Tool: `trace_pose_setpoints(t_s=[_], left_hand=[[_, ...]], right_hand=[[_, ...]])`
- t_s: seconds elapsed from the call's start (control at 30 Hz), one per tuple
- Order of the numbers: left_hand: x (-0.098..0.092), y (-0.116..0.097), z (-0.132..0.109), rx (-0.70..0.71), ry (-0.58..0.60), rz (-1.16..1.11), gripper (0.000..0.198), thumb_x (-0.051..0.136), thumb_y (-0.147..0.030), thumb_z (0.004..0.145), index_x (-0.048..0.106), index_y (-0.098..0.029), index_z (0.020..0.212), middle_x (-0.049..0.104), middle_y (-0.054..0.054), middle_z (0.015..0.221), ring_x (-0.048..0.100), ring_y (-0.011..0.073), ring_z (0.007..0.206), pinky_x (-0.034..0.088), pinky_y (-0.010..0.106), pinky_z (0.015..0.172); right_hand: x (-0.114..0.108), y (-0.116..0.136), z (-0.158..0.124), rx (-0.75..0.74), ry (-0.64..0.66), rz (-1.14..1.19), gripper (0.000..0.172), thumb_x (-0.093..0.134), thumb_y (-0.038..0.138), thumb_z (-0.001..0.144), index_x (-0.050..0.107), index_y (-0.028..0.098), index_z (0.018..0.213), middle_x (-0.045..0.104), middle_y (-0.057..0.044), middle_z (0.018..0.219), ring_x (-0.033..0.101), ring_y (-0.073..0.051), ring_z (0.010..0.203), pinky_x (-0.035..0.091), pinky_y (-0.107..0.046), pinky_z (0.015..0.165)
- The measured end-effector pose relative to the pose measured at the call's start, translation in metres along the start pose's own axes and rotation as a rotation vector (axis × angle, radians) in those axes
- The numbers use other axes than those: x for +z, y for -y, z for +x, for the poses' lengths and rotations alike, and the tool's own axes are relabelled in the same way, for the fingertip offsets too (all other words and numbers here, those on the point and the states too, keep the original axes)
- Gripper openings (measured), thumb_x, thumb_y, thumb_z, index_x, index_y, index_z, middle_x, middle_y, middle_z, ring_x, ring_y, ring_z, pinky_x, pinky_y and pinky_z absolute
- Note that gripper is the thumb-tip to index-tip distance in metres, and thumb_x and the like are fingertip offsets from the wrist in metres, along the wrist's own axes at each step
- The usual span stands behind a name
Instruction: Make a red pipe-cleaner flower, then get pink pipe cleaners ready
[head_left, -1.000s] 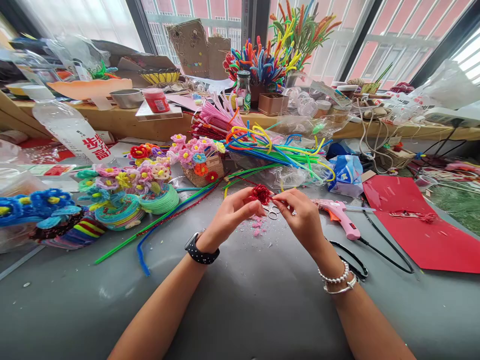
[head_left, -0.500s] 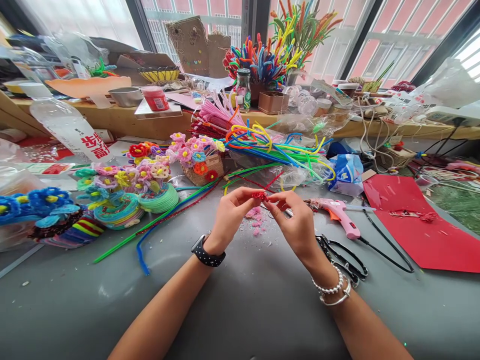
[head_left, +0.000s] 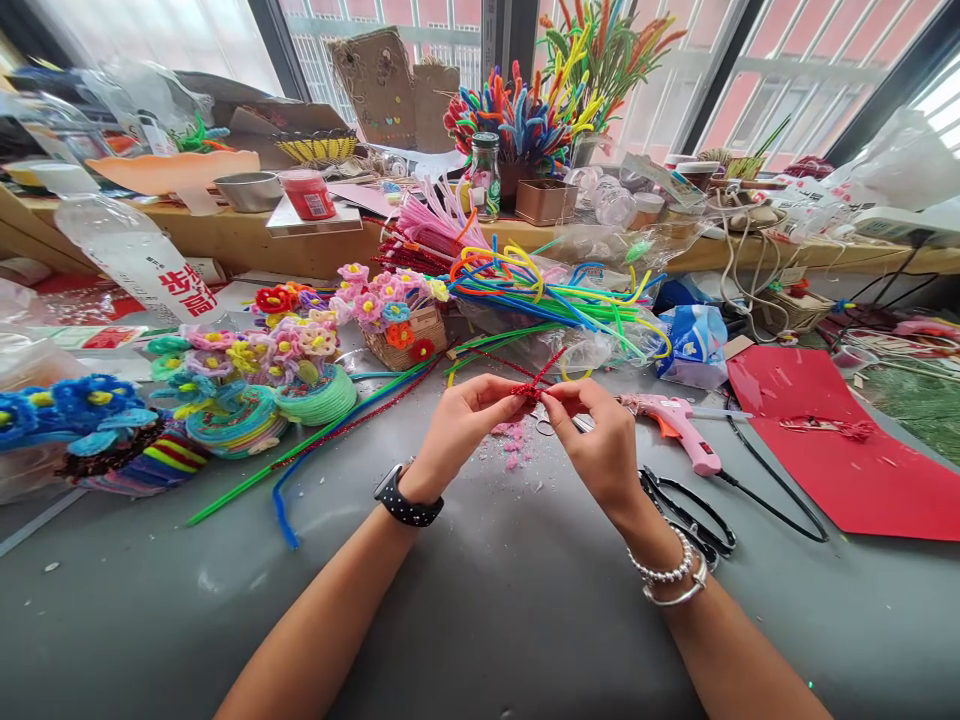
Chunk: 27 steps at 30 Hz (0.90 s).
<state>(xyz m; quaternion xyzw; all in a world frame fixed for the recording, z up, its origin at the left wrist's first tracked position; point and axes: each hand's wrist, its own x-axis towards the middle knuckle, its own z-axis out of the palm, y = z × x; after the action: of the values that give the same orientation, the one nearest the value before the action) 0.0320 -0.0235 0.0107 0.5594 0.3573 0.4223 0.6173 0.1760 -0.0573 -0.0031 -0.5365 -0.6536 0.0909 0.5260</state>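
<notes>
A red glittery pipe cleaner (head_left: pixel 534 388) is pinched between the fingertips of both hands, one end pointing up and to the right. My left hand (head_left: pixel 471 428), with a black dotted watch strap at the wrist, is closed on its left part. My right hand (head_left: pixel 596 440), wearing silver bracelets, grips it from the right. The fingertips partly hide the bent middle. Just below lie pink fluffy scraps (head_left: pixel 511 442) on the grey table (head_left: pixel 517 610). To the right of my right hand lies a pink glue gun (head_left: pixel 682 428), and closer in, a black-handled tool (head_left: pixel 694 515) partly behind my wrist.
Pipe-cleaner flower pots (head_left: pixel 236 420) crowd the left side beside a small flower basket (head_left: pixel 411 335). Loose blue, green and yellow pipe cleaners (head_left: pixel 555 300) are heaped behind the hands. Red sheets (head_left: pixel 847 440) lie right. A plastic bottle (head_left: pixel 142 250) leans at the back left.
The red pipe cleaner now shows a straight end rising above the fingers, where before it looked bunched up. My right hand has moved slightly to the right; the left hand stays nearly in place.
</notes>
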Motion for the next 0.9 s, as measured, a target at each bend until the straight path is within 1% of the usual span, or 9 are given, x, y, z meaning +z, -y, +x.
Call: trace_pose_setpoints(t_s=[0.07, 0.2, 0.3, 0.4, 0.47, 0.57, 0.67, 0.77, 0.9], left_hand=[[0.0, 0.001, 0.0, -0.003, -0.003, -0.019, 0.024, 0.063, -0.028, 0.065, 0.058, -0.012, 0.083, 0.067, 0.005, 0.077, 0.062, 0.0158, 0.073, 0.048, 0.026, 0.066], [0.002, 0.003, 0.001, 0.02, 0.01, -0.039, 0.03, 0.063, -0.027, 0.066, 0.054, -0.015, 0.093, 0.066, 0.003, 0.075, 0.062, 0.0145, 0.07, 0.048, 0.025, 0.064], [0.003, 0.003, 0.001, 0.038, 0.013, -0.006, 0.027, 0.06, -0.029, 0.068, 0.055, -0.014, 0.09, 0.066, 0.004, 0.077, 0.062, 0.0144, 0.07, 0.048, 0.025, 0.063], [0.002, 0.003, 0.001, 0.079, 0.026, 0.087, 0.024, 0.059, -0.029, 0.069, 0.056, -0.014, 0.088, 0.065, 0.005, 0.08, 0.061, 0.0149, 0.073, 0.048, 0.025, 0.063], [0.0, 0.003, 0.002, 0.146, 0.027, 0.199, 0.023, 0.059, -0.028, 0.069, 0.056, -0.014, 0.088, 0.063, 0.006, 0.085, 0.06, 0.0151, 0.077, 0.049, 0.026, 0.066], [-0.001, 0.004, 0.002, 0.296, -0.029, 0.382, 0.021, 0.057, -0.024, 0.071, 0.058, -0.015, 0.089, 0.06, 0.006, 0.092, 0.059, 0.014, 0.079, 0.049, 0.027, 0.072], [0.001, 0.008, 0.002, 0.389, -0.07, 0.517, 0.016, 0.053, -0.02, 0.072, 0.06, -0.017, 0.086, 0.059, 0.004, 0.087, 0.058, 0.0129, 0.078, 0.049, 0.026, 0.073], [0.003, 0.012, 0.002, 0.368, -0.113, 0.505, 0.014, 0.053, -0.021, 0.073, 0.06, -0.016, 0.083, 0.059, 0.004, 0.083, 0.058, 0.013, 0.077, 0.049, 0.026, 0.071], [0.006, 0.015, 0.003, 0.203, -0.128, 0.28, 0.02, 0.057, -0.028, 0.07, 0.055, -0.014, 0.085, 0.061, 0.005, 0.085, 0.06, 0.0149, 0.075, 0.049, 0.025, 0.062]], right_hand=[[0.001, -0.001, 0.0, 0.002, 0.007, 0.023, 0.01, 0.05, 0.023, 0.077, 0.057, 0.017, 0.078, 0.06, -0.003, 0.072, 0.055, -0.012, 0.062, 0.047, -0.027, 0.06], [0.001, -0.001, -0.001, 0.017, 0.026, 0.062, 0.011, 0.051, 0.026, 0.077, 0.057, 0.018, 0.08, 0.06, -0.003, 0.074, 0.056, -0.013, 0.065, 0.048, -0.027, 0.061], [0.0, 0.001, 0.0, 0.007, 0.038, 0.063, 0.011, 0.053, 0.027, 0.076, 0.056, 0.018, 0.081, 0.059, -0.003, 0.075, 0.056, -0.014, 0.068, 0.049, -0.026, 0.06], [0.0, 0.002, 0.0, -0.029, 0.028, 0.023, 0.008, 0.051, 0.023, 0.077, 0.055, 0.018, 0.081, 0.057, -0.003, 0.075, 0.055, -0.014, 0.068, 0.048, -0.027, 0.06], [0.001, 0.001, 0.0, -0.069, 0.02, -0.025, 0.007, 0.049, 0.02, 0.078, 0.054, 0.018, 0.081, 0.057, -0.004, 0.075, 0.054, -0.014, 0.07, 0.047, -0.028, 0.063], [0.002, 0.0, -0.001, -0.134, 0.032, -0.091, 0.007, 0.047, 0.015, 0.077, 0.053, 0.017, 0.081, 0.058, -0.004, 0.076, 0.055, -0.015, 0.072, 0.046, -0.029, 0.066], [0.004, -0.002, -0.002, -0.135, 0.047, -0.109, 0.008, 0.047, 0.016, 0.078, 0.053, 0.017, 0.082, 0.059, -0.004, 0.076, 0.056, -0.015, 0.069, 0.046, -0.028, 0.065], [0.005, -0.002, -0.003, -0.073, 0.041, -0.064, 0.011, 0.048, 0.019, 0.078, 0.053, 0.016, 0.087, 0.061, -0.004, 0.079, 0.058, -0.014, 0.07, 0.047, -0.028, 0.067], [0.005, -0.002, -0.003, 0.033, 0.043, 0.011, 0.015, 0.051, 0.024, 0.077, 0.055, 0.017, 0.089, 0.063, -0.004, 0.081, 0.06, -0.014, 0.07, 0.049, -0.026, 0.067]])
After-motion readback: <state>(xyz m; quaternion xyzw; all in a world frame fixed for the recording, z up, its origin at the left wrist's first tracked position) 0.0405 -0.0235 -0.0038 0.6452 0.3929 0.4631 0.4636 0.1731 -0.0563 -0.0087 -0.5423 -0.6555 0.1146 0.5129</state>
